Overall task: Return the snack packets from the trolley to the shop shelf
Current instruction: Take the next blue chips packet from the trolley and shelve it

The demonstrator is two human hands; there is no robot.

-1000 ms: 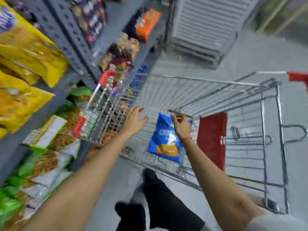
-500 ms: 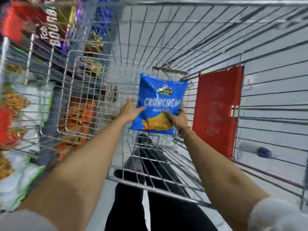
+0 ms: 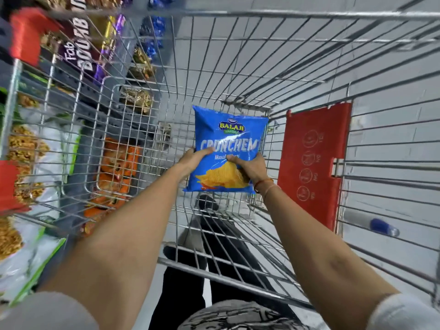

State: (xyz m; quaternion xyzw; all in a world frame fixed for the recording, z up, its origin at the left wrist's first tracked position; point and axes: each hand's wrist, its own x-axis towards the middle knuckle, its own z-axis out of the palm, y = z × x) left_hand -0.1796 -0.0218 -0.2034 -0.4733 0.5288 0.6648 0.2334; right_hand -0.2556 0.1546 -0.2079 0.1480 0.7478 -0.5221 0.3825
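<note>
Head view, looking down into a wire trolley [image 3: 238,55]. Both bare hands hold one blue snack packet [image 3: 228,139] upright over the basket, its printed face toward the camera.

Left hand [image 3: 194,160]: grip closed on the packet's lower left edge, thumb across the front. Right hand [image 3: 250,167]: grip closed on the lower right part, fingers [image 3: 234,159] pressed onto the front over the picture of chips; a thin band circles that wrist.

The packet's top edge and both upper corners stand free, touching no wire. Its bottom edge hangs above the basket floor, through which dark trouser legs [image 3: 214,234] show. Open room lies above the packet and toward the far wall of the basket.

A red plastic flap [image 3: 314,163] lies against the basket's right side, just beside the right wrist. The shop shelf [image 3: 78,148] runs along the left, beyond the trolley's left wall and apart from the hands; orange packets [image 3: 116,167], purple biscuit packs [image 3: 78,51] and other stock, partly blurred, show through the wires. Red corner guards [image 3: 26,34] mark the left rim.
</note>
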